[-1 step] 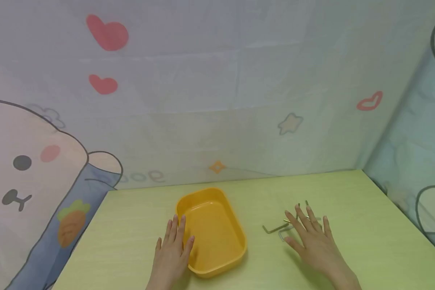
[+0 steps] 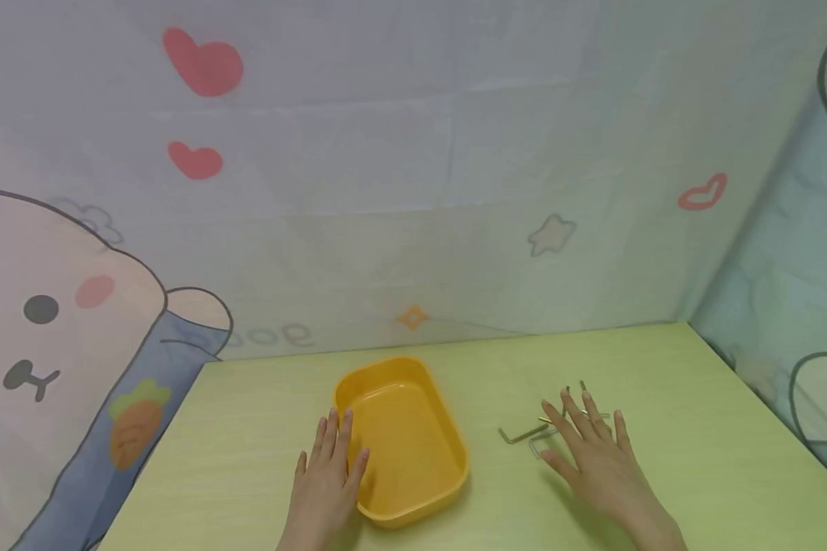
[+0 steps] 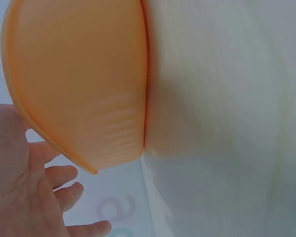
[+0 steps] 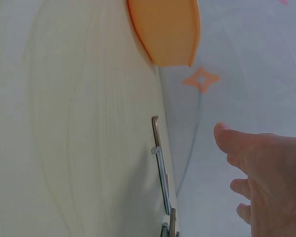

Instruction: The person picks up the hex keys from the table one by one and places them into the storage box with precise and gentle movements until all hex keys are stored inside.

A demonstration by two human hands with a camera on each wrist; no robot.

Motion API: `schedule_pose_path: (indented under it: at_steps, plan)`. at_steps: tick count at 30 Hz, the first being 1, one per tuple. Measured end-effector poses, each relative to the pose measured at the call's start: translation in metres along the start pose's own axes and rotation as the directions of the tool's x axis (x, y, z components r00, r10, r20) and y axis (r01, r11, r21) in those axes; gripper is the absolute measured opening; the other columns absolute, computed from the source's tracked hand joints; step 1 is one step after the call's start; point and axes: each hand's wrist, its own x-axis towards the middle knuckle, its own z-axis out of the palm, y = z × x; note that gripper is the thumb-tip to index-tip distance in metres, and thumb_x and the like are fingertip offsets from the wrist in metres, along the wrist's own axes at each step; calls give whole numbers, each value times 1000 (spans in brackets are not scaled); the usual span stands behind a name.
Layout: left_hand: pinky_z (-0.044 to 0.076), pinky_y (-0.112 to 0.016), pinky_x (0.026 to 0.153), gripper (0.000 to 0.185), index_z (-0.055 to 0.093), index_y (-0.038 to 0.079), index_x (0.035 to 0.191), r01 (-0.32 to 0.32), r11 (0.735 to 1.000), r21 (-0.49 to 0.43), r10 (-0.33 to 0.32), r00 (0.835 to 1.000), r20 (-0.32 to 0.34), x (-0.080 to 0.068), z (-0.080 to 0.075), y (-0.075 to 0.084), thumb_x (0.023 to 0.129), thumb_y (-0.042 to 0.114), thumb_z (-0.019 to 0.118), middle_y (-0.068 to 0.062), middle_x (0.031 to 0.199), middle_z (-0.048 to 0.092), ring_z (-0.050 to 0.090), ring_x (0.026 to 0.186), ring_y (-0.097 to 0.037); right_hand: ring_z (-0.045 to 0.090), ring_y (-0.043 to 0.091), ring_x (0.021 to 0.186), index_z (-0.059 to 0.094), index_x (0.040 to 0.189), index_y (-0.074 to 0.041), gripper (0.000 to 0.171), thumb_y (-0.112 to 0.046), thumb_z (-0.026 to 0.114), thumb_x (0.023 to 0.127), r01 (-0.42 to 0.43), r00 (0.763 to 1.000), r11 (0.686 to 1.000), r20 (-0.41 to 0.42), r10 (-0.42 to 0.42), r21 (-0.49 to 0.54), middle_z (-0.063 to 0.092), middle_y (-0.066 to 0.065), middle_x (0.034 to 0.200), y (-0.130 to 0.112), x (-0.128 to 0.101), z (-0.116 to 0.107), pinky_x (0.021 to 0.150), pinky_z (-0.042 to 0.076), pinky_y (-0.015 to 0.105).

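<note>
Nothing moved vs the earlier frame: both hands and all items in the same spots. Orange tray [image 2: 413,428] sits mid-surface, long axis angled away from the person. Left hand [image 2: 327,478] lies flat just left of the tray, fingers straight and slightly spread, fingertips [image 2: 344,428] against the tray's left rim; holds nothing. Left wrist view: tray wall [image 3: 79,84] right beside the palm. Right hand [image 2: 593,455] is flat, fingers splayed wide, resting over a small cluster of metal hex keys [image 2: 524,436], well right of the tray. Fingertips cover part of the keys; can't tell if touching. No grip. Right wrist view: keys [image 4: 160,168] lie flat on the light green surface [image 2: 696,398], next to the hand.
</note>
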Motion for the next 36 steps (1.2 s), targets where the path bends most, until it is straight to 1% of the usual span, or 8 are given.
schedule_pose_path:
  at_steps: [12,19,24,27,28,32,34,36]
  plan:
    - [32,-69,107,63,16,7,154,18,998,-53,-19,1000,-16,0,2,-1,102,29,43,-19,160,15,19,147,-41,2,29,152,30,152,-27,63,-45,52,95,29,999,999,-32,-31,-38,22,13,160,7,-4,1,119,-11,60]
    - [37,-66,105,63,18,5,154,39,991,-125,-42,999,-19,-1,1,0,100,25,45,-18,159,20,26,144,-42,11,33,150,30,152,-26,65,-42,56,94,52,998,997,-43,-54,-48,27,16,158,10,-4,1,120,-9,59]
    - [34,-65,108,65,16,7,154,75,977,-197,-75,997,8,1,-1,2,99,23,45,-16,160,19,30,142,-41,23,33,148,37,149,-24,64,-37,62,91,99,990,992,-97,-107,-79,36,16,154,12,-2,4,123,-9,51]
    - [38,-63,106,66,16,7,154,92,970,-227,-92,996,7,2,-3,2,98,20,47,-18,159,20,42,134,-42,34,36,141,43,145,-21,62,-33,66,89,139,979,984,-135,-154,-114,43,15,150,15,0,5,125,-7,45]
    - [44,-61,102,66,16,7,154,99,966,-239,-100,995,9,2,-4,2,97,19,47,-18,159,21,51,125,-43,37,37,139,45,144,-20,61,-32,67,88,152,975,981,-143,-169,-123,45,15,148,16,1,5,125,-6,44]
    - [47,-60,97,65,19,6,154,111,963,-247,-112,994,11,2,-4,3,96,17,48,-20,158,23,58,114,-43,45,36,133,53,137,-13,57,-27,71,84,195,959,969,-175,-221,-154,53,15,141,20,6,5,126,3,43]
    - [46,-60,99,64,20,5,153,116,959,-257,-116,993,14,2,-3,4,96,17,48,-19,158,23,58,115,-42,48,34,131,56,133,-12,54,-25,72,83,212,953,963,-183,-242,-169,56,13,138,22,9,5,125,11,45]
    - [39,-62,105,63,22,5,153,119,959,-257,-119,993,15,3,-3,4,96,16,47,-20,158,23,49,128,-43,51,32,127,58,129,-10,52,-23,74,81,232,945,956,-190,-265,-180,59,12,134,24,11,5,121,21,49]
